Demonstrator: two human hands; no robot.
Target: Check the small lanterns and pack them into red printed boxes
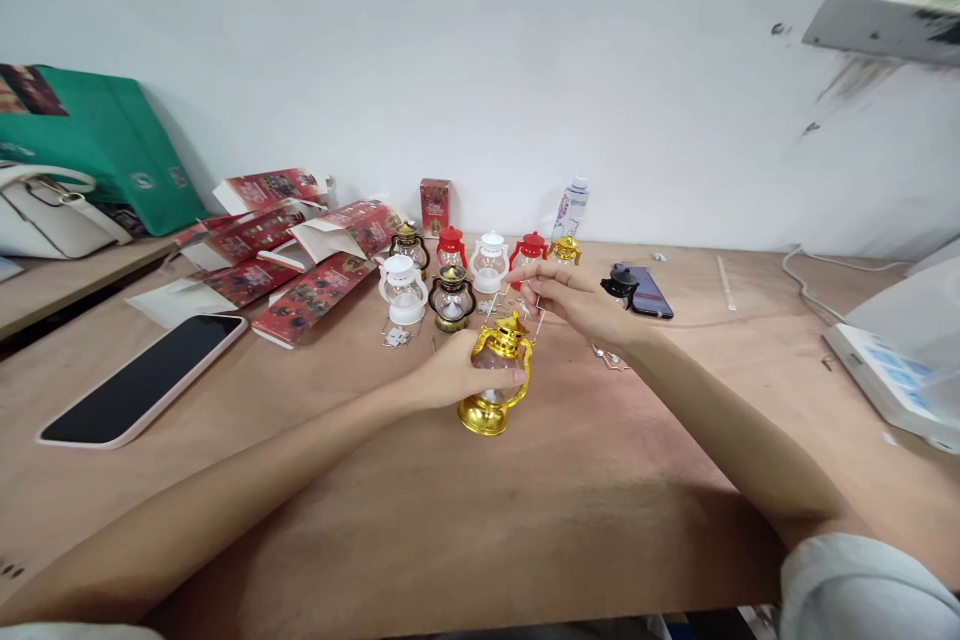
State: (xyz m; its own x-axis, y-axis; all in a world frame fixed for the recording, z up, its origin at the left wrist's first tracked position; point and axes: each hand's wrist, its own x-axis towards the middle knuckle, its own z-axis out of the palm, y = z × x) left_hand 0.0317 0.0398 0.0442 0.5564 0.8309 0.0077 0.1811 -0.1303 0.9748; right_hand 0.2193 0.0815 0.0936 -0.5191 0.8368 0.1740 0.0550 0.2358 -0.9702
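My left hand is wrapped round a small gold lantern with a clear body, tilted slightly above the table. Over the lantern's top, my right hand has its fingers pinched on a thin wire handle; its exact contact is hard to make out. Behind stand more lanterns: a white lantern, a bronze lantern, another white one, red lanterns and a second gold lantern. A black lantern is right of my right hand, partly hidden.
Red printed boxes lie piled at left, near a large phone. One small red box and a bottle stand by the wall. Another phone lies at right, before a white device with a cable.
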